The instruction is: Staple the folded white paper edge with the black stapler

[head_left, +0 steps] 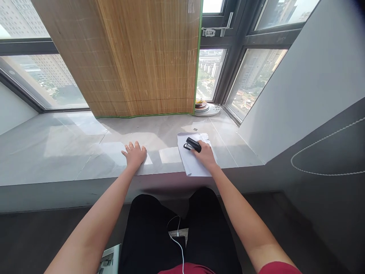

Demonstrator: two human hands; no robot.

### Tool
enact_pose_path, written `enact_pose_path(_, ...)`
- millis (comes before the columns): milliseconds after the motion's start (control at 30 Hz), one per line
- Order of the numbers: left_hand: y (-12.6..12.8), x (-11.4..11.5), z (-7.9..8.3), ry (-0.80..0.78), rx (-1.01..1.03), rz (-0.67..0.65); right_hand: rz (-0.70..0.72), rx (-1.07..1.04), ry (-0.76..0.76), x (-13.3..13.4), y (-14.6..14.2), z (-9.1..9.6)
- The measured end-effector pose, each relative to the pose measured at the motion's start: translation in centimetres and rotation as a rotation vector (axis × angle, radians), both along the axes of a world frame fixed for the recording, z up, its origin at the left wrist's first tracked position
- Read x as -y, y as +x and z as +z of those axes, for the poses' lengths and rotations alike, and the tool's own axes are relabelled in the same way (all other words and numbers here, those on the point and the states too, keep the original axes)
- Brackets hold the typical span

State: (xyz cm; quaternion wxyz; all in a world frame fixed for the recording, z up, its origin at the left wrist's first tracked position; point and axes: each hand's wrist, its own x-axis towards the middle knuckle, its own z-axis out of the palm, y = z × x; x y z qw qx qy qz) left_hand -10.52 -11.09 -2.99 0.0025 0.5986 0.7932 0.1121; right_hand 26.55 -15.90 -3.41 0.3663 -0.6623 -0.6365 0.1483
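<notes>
A black stapler [193,144] is in my right hand [205,155], my fingers wrapped round its rear end. Beneath it lies a white sheet or stack of paper [188,163], with some writing near its upper right corner; how many sheets there are I cannot tell. The stapler's front points to the upper left, over the paper. My left hand [135,155] rests flat on the tiled window sill [159,131], fingers spread, holding nothing, to the left of the paper. Just beyond the paper are small dark staple-like bits [195,129] on the sill.
A bamboo blind [154,61] hangs down to the sill's far side. Stacked plates [209,110] stand in the right window corner. A beaded cord [293,160] loops at the right wall. A white cable [180,247] runs over my lap.
</notes>
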Motion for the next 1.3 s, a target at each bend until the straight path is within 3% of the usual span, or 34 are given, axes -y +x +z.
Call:
enact_pose_path(100,0.0,0.1,0.0,-0.004,0.005,-0.005,-0.038,-0.157,0.009,-1.0,4.2,1.0)
enact_pose_path(233,0.0,0.0,-0.2,0.002,0.003,-0.003,-0.073,-0.082,-0.089,-1.6,10.5,0.7)
enact_pose_path(367,0.0,-0.1,-0.3,0.011,-0.004,-0.001,-0.062,0.045,-0.024,-1.3,12.6,-0.8)
enact_pose_path(567,0.1,0.0,-0.2,0.017,-0.012,-0.006,-0.179,0.266,-0.022,-1.3,11.5,-1.8)
enact_pose_path(767,0.1,0.0,-0.4,0.017,-0.007,0.000,-0.112,0.365,-0.001,-2.3,10.7,-2.0)
enact_pose_path(967,-0.2,-0.3,-0.1,0.014,-0.042,0.003,0.125,0.289,0.119,-8.4,7.3,-1.1)
enact_pose_path(1067,-2.7,0.0,0.6,-0.062,-0.053,-0.111,0.275,0.320,-0.014,-11.8,5.5,-1.1)
enact_pose_path(1167,-6.1,0.8,1.1,-0.137,-0.043,-0.248,0.317,0.403,-0.153,-13.8,3.7,-1.6)
enact_pose_path(1300,-8.3,1.1,0.5,-0.084,0.008,0.057,0.330,0.483,-0.159,-14.3,-0.2,-2.1)
